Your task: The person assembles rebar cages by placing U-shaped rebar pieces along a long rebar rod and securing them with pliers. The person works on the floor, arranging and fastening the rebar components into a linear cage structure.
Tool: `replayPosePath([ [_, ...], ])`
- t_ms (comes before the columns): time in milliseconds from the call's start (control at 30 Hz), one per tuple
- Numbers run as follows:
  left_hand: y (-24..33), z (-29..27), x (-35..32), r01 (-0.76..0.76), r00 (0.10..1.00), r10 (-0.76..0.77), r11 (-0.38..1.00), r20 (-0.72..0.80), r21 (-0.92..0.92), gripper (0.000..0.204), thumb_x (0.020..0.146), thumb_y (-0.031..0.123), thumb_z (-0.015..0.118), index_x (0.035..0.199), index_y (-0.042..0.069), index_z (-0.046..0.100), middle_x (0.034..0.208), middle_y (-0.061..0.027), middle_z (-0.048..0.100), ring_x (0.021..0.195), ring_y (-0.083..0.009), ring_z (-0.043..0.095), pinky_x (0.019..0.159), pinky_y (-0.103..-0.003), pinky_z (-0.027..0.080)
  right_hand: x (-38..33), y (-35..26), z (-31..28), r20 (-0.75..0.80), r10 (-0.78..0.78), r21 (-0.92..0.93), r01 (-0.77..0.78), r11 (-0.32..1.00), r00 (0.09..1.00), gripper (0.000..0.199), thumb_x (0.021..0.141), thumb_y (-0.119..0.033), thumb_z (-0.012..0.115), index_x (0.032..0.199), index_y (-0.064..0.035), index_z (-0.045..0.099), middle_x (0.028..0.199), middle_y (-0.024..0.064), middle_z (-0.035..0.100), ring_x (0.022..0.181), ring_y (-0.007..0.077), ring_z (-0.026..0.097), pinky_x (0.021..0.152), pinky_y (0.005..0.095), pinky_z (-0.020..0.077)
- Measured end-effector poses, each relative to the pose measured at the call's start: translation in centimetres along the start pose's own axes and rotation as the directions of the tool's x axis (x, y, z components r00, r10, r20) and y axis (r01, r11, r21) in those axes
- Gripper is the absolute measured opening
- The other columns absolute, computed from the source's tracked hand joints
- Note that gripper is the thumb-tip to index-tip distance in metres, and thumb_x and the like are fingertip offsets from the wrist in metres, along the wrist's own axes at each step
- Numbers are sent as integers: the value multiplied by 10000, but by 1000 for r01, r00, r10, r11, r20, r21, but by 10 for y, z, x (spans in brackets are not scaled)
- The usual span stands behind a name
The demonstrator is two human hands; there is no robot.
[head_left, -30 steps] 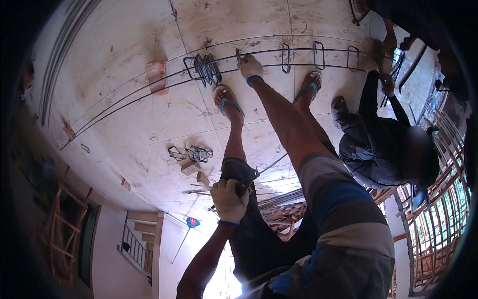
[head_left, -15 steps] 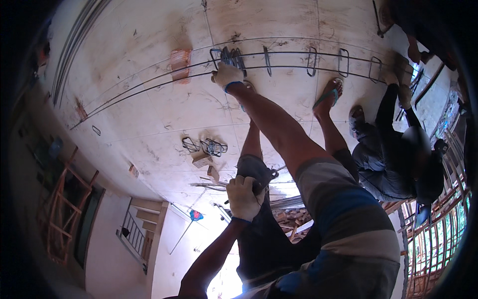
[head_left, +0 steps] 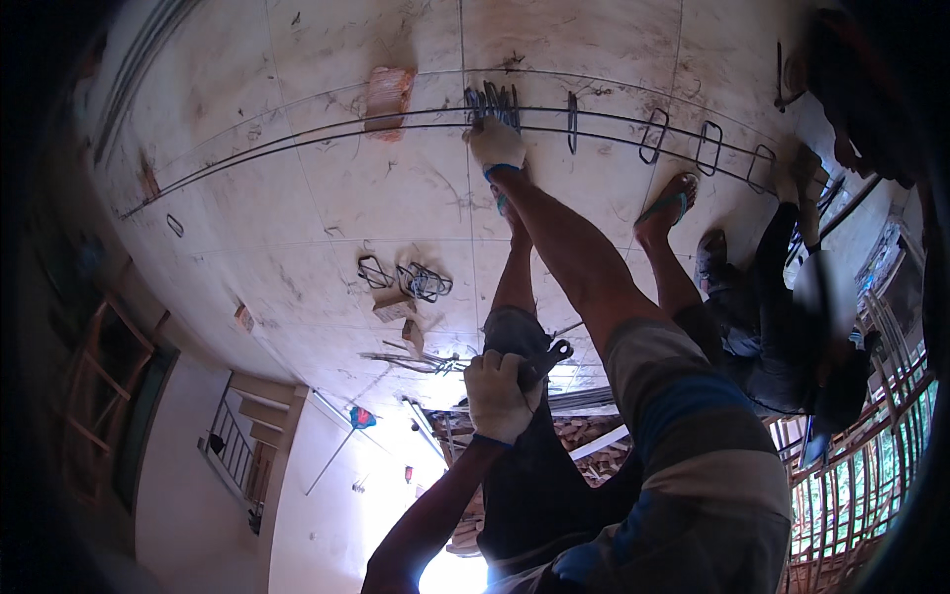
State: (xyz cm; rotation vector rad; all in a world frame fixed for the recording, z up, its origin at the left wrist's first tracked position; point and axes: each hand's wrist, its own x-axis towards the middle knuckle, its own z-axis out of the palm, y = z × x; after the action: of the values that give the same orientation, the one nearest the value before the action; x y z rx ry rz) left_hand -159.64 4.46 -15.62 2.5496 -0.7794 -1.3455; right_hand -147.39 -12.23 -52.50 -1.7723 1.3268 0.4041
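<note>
Long steel bars [head_left: 297,134] lie across a pale concrete floor with rectangular wire stirrups [head_left: 653,136] spaced along them. My right hand [head_left: 495,147], in a white glove, reaches far out and grips a tight bundle of stirrups [head_left: 490,102] on the bars. My left hand [head_left: 497,396], also gloved, is closed on a dark metal hook tool [head_left: 549,356] near my knee. My feet in sandals [head_left: 668,203] stand just short of the bars.
A red brick [head_left: 388,97] props the bars at the left. Loose stirrups [head_left: 411,280], a wood block [head_left: 396,307] and wire offcuts [head_left: 416,361] lie on the floor. Another person [head_left: 782,327] crouches at the right, a gloved hand [head_left: 807,168] at the bars.
My right hand slid along the bars onto the bundle of stirrups. My left hand stayed by my knee with the tool. The view shifted slightly.
</note>
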Motion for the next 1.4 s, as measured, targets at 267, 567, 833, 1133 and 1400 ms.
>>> replayPosePath([
  [267, -5, -9, 0, 59, 998, -59, 998, 10, -27, 306, 746, 265, 787, 976, 109, 660, 978, -135, 591, 946, -362, 581, 825, -496, 451, 46, 39, -6, 126, 57, 251, -87, 964, 990, 398, 975, -387, 504, 1049, -97, 767, 992, 184, 755, 998, 386, 714, 912, 487, 554],
  [567, -13, -11, 5, 14, 1000, -13, 997, 15, -74, 326, 765, 304, 756, 1003, 104, 659, 974, -161, 596, 924, -382, 573, 824, -493, 437, 52, 84, -16, 167, -351, -81, 367, 927, 922, 323, 937, -365, 528, 964, -145, 763, 989, 152, 760, 973, 365, 710, 879, 482, 533],
  [833, -20, -10, 0, 41, 999, -41, 996, -5, -74, 334, 759, 297, 759, 1016, 109, 658, 984, -157, 595, 936, -379, 573, 838, -494, 436, -5, -4, 15, 254, -125, -134, 163, 977, 959, 339, 902, -397, 584, 949, -128, 785, 1005, 201, 748, 1000, 406, 708, 873, 527, 550],
  [1133, -19, -17, 4, 63, 998, -61, 995, 29, -75, 361, 739, 287, 779, 1027, 109, 653, 998, -144, 596, 957, -367, 576, 842, -488, 446, 11, -2, 66, 183, -96, -136, 122, 983, 978, 428, 912, -469, 548, 992, -109, 766, 1015, 205, 751, 1012, 414, 710, 858, 526, 557],
  [1400, -8, -13, 18, -68, 998, 68, 990, -2, -121, 348, 727, 265, 807, 1000, 105, 664, 995, -138, 596, 960, -368, 582, 826, -489, 454, 93, 68, 62, 129, 363, 184, -382, 906, 923, 579, 895, -574, 585, 1131, -82, 778, 1165, 200, 744, 1150, 362, 702, 1007, 484, 526],
])
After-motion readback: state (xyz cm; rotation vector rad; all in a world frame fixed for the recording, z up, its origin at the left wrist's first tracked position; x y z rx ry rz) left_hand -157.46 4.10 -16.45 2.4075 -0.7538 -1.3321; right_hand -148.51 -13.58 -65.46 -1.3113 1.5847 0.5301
